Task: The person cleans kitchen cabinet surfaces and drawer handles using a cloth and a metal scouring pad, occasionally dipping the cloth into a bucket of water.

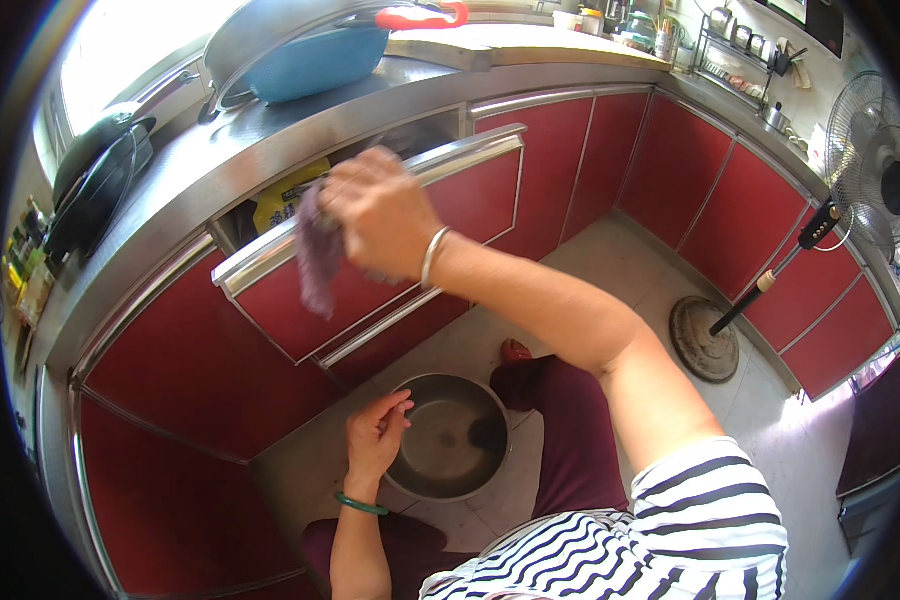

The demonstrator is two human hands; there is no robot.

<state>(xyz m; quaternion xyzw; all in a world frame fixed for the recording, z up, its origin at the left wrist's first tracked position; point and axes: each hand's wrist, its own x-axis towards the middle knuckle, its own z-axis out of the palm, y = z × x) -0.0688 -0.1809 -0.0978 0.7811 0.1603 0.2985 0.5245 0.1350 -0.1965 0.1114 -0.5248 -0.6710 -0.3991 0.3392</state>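
Observation:
My right hand (375,206), with a silver bangle at the wrist, grips a purple cloth (319,259) over the metal top edge of a pulled-out red drawer (457,187). The cloth hangs down across the drawer front. Inside the drawer, partly hidden, lies a yellow packet (289,199) bearing writing. My left hand (379,435), a green bangle on its wrist, is held with bent fingers beside the rim of a round metal basin (450,442), holding nothing that I can see. The basin stands on the tiled floor and seems to contain water.
Above the drawer, a blue plastic basket (319,64) and a large pan stand on the steel counter (262,142). Dark cookware (97,176) is at the left. A standing fan's round base (703,339) rests on the floor to the right. Red cabinets (675,180) line the walls.

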